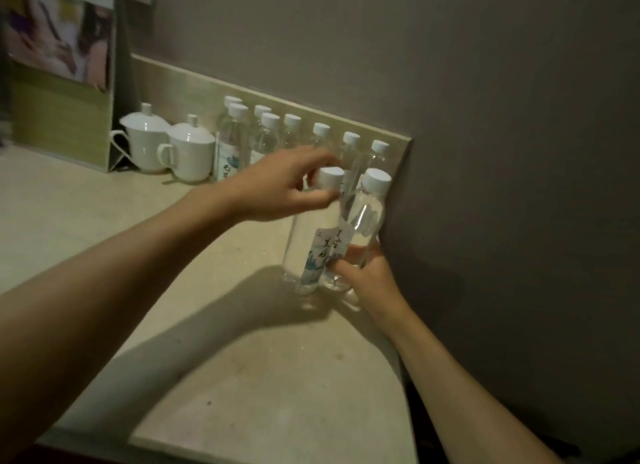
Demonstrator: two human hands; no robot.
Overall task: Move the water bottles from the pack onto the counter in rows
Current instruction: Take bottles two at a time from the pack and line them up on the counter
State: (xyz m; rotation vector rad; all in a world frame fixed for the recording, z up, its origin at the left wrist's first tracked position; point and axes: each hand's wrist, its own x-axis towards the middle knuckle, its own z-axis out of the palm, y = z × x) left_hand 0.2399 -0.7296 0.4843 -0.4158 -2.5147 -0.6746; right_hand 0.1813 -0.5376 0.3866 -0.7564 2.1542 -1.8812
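Several clear water bottles with white caps (292, 131) stand in rows along the back of the beige counter (214, 359). Nearer to me, two more bottles stand close together by the right-hand wall. My left hand (277, 186) grips the white cap and neck of the left bottle (304, 252). My right hand (367, 273) is wrapped around the lower body of the right bottle (363, 214), which leans slightly left. Both bottles carry white-and-blue labels. No pack is in view.
Two white lidded cups (169, 148) stand left of the bottles, next to a standing card display (59, 82). A grey wall (502, 186) bounds the counter on the right. A low backsplash (194, 82) runs behind the bottles.
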